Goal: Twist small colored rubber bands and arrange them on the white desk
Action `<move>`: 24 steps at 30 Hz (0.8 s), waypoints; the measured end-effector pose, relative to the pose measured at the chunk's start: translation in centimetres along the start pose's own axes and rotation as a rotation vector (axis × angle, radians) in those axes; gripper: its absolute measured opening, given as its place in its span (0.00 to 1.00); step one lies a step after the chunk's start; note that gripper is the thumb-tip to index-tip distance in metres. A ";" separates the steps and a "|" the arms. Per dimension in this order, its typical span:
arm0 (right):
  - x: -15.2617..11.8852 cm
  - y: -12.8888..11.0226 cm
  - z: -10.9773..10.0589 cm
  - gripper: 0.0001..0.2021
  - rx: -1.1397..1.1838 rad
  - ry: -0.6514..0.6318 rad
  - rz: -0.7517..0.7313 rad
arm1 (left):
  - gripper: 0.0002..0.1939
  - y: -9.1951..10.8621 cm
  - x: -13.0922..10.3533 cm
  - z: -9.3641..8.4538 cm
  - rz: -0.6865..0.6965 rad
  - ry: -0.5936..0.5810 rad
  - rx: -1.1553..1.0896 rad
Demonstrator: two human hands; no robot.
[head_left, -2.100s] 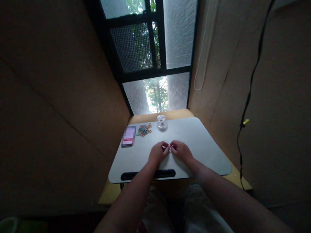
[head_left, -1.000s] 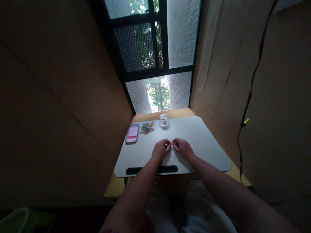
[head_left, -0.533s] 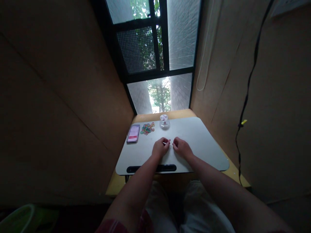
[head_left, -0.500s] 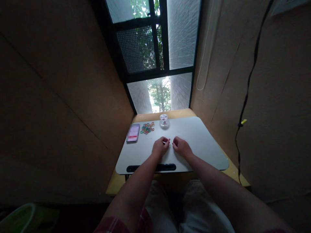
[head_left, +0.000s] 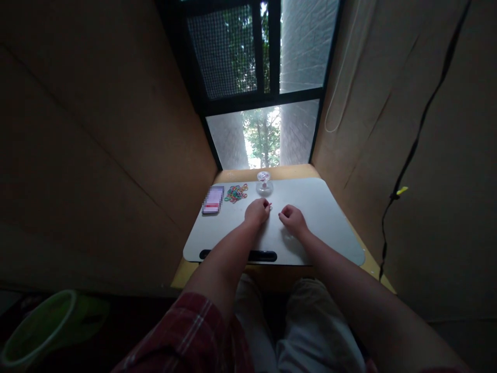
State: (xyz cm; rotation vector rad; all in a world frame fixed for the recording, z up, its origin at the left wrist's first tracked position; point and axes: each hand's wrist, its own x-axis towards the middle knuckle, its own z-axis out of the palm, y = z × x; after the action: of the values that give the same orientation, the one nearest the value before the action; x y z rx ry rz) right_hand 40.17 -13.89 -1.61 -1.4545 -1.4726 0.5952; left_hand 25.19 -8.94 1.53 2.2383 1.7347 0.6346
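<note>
Over the middle of the white lap table [head_left: 326, 228], my left hand [head_left: 257, 211] is closed in a pinch, with a tiny pinkish-white item at its fingertips, too small to name. My right hand [head_left: 293, 220] is a short way to the right, its fingers curled together; whatever they hold is too small to make out. The two hands do not touch. Behind my left hand stands a clear container [head_left: 264, 185] with a rounded base. Left of that lies a pile of small colourful bands [head_left: 235, 193].
A phone [head_left: 213, 200] lies at the table's back left. A black slot [head_left: 264, 256] runs along the front edge. Walls rise on both sides, a window [head_left: 264, 137] is behind, and a black cable [head_left: 415, 145] hangs at right. A green basket [head_left: 42, 326] sits at lower left.
The camera view has shifted, so the table appears higher. My hands are slightly farther apart, and the white item at my left fingertips shows less.
</note>
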 end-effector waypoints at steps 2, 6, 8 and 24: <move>0.2 0.1 -0.1 0.07 0.034 -0.003 0.006 | 0.11 -0.1 0.6 0.2 -0.003 -0.002 0.034; 0.2 -0.1 -0.2 0.06 0.020 0.010 -0.007 | 0.10 -0.6 1.7 -0.1 -0.024 -0.020 0.088; 0.0 -0.2 -0.1 0.06 0.007 0.017 -0.010 | 0.09 -0.9 2.1 -0.4 -0.018 -0.033 0.122; -0.7 -0.4 0.3 0.06 -0.096 -0.002 -0.042 | 0.14 -1.7 2.4 -1.2 0.189 -0.154 0.150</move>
State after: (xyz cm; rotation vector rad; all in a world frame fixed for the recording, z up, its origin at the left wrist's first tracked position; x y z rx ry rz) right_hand 39.62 -14.55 -1.56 -1.4926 -1.5480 0.5063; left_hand 23.67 -6.29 2.26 2.5011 1.5568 0.3661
